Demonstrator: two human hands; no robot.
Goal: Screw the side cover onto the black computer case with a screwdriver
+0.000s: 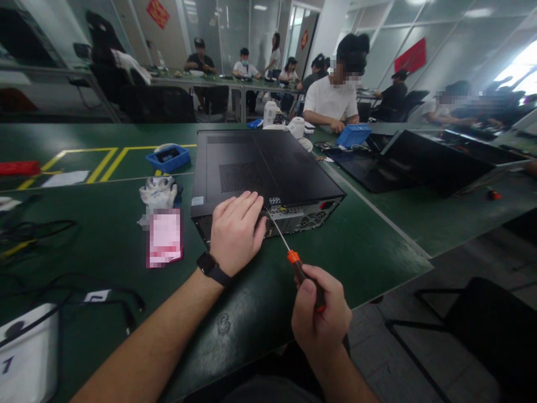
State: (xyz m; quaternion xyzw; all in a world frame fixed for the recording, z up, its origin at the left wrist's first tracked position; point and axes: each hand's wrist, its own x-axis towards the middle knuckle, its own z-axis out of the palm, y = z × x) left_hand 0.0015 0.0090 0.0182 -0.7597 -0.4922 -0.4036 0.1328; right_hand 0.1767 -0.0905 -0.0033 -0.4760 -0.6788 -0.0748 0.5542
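A black desktop computer case [260, 168] lies on its side on the green table [100, 246], rear panel facing me. My left hand [235, 230] rests flat on the near edge of its top panel, fingers stretched out, a black watch on the wrist. My right hand [319, 316] is closed round the orange and black handle of a screwdriver [289, 249]. The screwdriver's thin shaft points up and left, its tip at the upper rear edge of the case, right beside my left fingers.
A white glove [158, 193], a blue parts tray [168, 158] and a blurred pink item [164, 238] lie left of the case. Cables [62, 291] trail at the near left. Another dark case [436, 162] lies to the right. People sit at tables behind. A black chair [486, 324] stands at right.
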